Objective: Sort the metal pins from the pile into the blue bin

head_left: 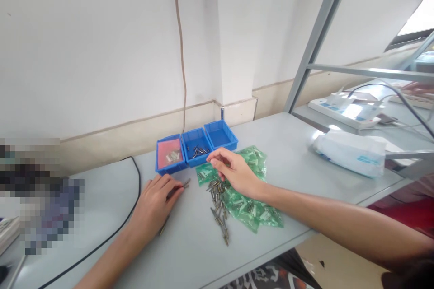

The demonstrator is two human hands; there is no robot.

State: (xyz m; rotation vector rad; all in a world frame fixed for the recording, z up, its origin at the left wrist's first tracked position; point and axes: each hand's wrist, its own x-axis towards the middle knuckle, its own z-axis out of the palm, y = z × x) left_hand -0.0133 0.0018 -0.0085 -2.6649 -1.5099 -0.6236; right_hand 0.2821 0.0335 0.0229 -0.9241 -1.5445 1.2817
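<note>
My left hand (156, 198) rests low over the table, its thumb and index finger closed on a slim metal pin-like part (186, 183). A thin dark rod (164, 226) shows beneath that hand, mostly hidden. My right hand (237, 172) hangs in front of the blue bins with its fingertips pinched together; whatever they hold is too small to make out. Below it lies a loose pile of metal pin-like parts (217, 194). Green plastic bags (249, 216) with similar parts inside lie beside the pile, under my right wrist.
Three blue bins stand near the wall: the left bin (157, 158) holds a pink sheet and pale pieces, the middle bin (191, 137) metal parts. A black cable (137, 189) crosses the table (190, 253) at left. At right are a white plastic package (349, 151) and a metal frame (312, 45).
</note>
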